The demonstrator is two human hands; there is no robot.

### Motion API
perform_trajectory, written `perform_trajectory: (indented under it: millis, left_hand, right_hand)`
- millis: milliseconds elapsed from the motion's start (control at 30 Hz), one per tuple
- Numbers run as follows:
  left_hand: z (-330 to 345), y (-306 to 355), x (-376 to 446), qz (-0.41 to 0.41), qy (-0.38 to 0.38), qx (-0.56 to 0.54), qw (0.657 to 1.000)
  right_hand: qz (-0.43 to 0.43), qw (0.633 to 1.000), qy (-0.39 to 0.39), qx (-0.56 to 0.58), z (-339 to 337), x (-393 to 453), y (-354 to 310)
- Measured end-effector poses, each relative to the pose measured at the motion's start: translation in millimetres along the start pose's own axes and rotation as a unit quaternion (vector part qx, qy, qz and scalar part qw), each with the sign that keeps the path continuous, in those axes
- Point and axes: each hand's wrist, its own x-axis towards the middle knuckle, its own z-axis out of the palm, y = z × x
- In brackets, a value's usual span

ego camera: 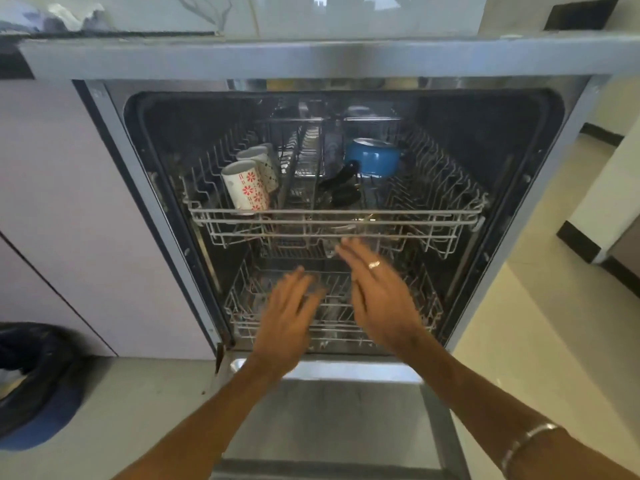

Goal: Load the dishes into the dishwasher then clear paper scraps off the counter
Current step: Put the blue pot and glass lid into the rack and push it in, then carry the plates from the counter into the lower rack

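Note:
The dishwasher stands open with its door (pixel 332 420) folded down toward me. Its upper rack (pixel 332 216) holds two white mugs (pixel 247 183) with red flower prints on the left, a blue pot (pixel 374 157) at the back right, and black-handled utensils (pixel 341 183) in the middle. The lower rack (pixel 242 306) sits below, its contents unclear. My left hand (pixel 287 323) is blurred, fingers straight, in front of the lower rack. My right hand (pixel 377 292), with a ring, reaches with straight fingers just under the upper rack's front edge. Neither hand holds anything.
A counter edge (pixel 311 53) runs above the dishwasher, with crumpled paper (pixel 72 15) at its far left. Lilac cabinet doors (pixel 69 202) stand to the left. A blue bin with a black liner (pixel 31 386) sits on the floor at lower left.

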Motion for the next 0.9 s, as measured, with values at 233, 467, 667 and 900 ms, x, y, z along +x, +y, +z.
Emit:
perform_trajectory:
  millis: [233, 467, 667, 900]
  left_hand:
    - [72.7, -15.8, -16.4, -0.217, -0.247, -0.1, 0.939]
    - [78.6, -0.7, -32.5, -0.36, -0.183, -0.191, 0.895]
    - [60.0, 4.1, -48.5, -0.352, -0.272, -0.163, 0.88]
    - [1.8, 37.7, -70.9, -0.519, -0.268, -0.313, 0.749]
  right_hand:
    - [0.161, 0.941, -0.294, -0.041, 87.9, -33.7, 23.7]
    - [0.251, 0.933, -0.222, -0.13, 101.4, -40.5, 6.9]
    - [0.212, 0.934, -0.25, -0.145, 80.1, -56.3, -12.7]
    - [0.189, 0.903, -0.351, -0.16, 68.5, -92.8, -42.2]
